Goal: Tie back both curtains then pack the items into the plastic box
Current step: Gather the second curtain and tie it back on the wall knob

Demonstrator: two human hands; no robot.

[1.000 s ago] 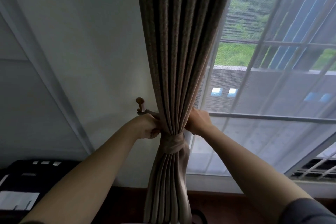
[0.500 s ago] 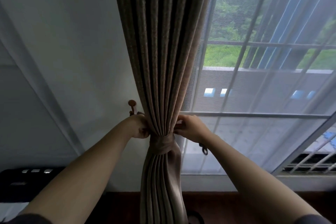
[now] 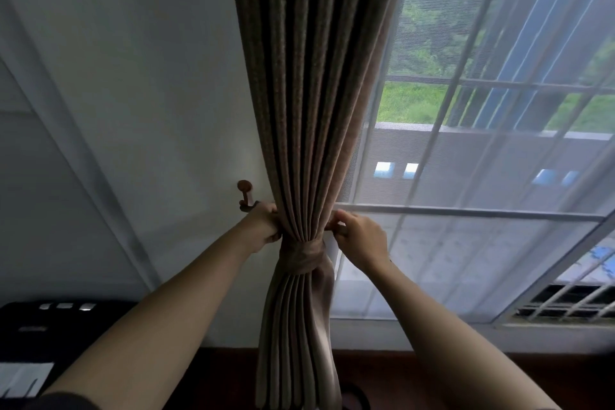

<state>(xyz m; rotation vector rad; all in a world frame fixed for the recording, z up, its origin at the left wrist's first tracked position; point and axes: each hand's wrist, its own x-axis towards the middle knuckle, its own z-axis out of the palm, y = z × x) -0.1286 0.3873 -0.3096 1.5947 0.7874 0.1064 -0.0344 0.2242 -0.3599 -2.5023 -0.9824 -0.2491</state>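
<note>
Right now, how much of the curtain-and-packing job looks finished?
Looks done: the brown curtain is gathered and a tieback band wraps it. In hand: the left hand grips the band's end by the wall hook, and the right hand pinches the curtain's other edge. Left: any second curtain and the plastic box are out of view, so neither looks started.

Wall hook crowds left of curtain; right side seemingly open.

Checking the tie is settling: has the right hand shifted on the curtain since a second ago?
Yes. The right hand has come round from behind the curtain to its front right edge, just under the window rail.
</note>
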